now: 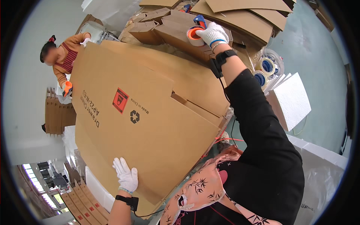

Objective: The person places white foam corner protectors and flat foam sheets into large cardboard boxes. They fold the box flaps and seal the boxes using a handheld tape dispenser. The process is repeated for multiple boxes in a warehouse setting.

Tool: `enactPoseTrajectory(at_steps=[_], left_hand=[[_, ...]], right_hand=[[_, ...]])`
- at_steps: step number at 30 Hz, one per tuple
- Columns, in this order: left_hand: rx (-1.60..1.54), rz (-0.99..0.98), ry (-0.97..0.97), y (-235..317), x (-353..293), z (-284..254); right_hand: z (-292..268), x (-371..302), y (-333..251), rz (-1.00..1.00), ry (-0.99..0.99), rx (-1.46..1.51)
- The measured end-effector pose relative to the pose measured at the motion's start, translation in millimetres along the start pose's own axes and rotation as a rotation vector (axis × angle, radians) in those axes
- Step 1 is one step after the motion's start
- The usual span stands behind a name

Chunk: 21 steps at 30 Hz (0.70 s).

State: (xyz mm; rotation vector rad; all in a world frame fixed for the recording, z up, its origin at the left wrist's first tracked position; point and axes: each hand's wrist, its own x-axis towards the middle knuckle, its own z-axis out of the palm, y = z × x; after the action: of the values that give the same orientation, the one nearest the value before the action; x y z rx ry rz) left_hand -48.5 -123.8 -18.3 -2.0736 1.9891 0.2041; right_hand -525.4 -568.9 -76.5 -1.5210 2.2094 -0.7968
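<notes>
A large flat brown cardboard carton [157,138] fills the middle of the view, with its flaps folded down and a red label and dark print on top. My left hand [126,175], in a white glove, lies flat on its near left part, fingers stretched out. My right hand [215,34], also gloved, is reached out past the carton's far right side. It grips a tape dispenser [195,36] with a blue and orange body and a wide roll of tape. Folded brown cardboard pieces [176,28] stand right beside and below that dispenser.
Across the carton a co-worker [69,56] touches its far left edge and holds another orange tape dispenser [67,88]. Cardboard sheets [240,22] are piled at the back. Tape rolls [267,66] and white foam blocks [290,101] sit at right. Stacked cartons [84,206] stand lower left.
</notes>
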Motion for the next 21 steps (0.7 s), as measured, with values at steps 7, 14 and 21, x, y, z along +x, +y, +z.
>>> enactPoseTrajectory(at_steps=[7, 14, 21], left_hand=[[-0.002, -0.017, -0.016, 6.4, -1.6, -3.3], [-0.001, -0.025, -0.024, 4.5, -2.0, -3.4], [0.014, 0.002, 0.006, 5.2, 2.5, -6.9]], right_hand=[[0.9, -8.9, 5.2, -0.094, -0.260, 0.238], [64.8, -82.0, -13.8, 0.079, -0.820, 1.412], [100.0, -71.8, -55.7, -0.461, -0.985, 0.795]])
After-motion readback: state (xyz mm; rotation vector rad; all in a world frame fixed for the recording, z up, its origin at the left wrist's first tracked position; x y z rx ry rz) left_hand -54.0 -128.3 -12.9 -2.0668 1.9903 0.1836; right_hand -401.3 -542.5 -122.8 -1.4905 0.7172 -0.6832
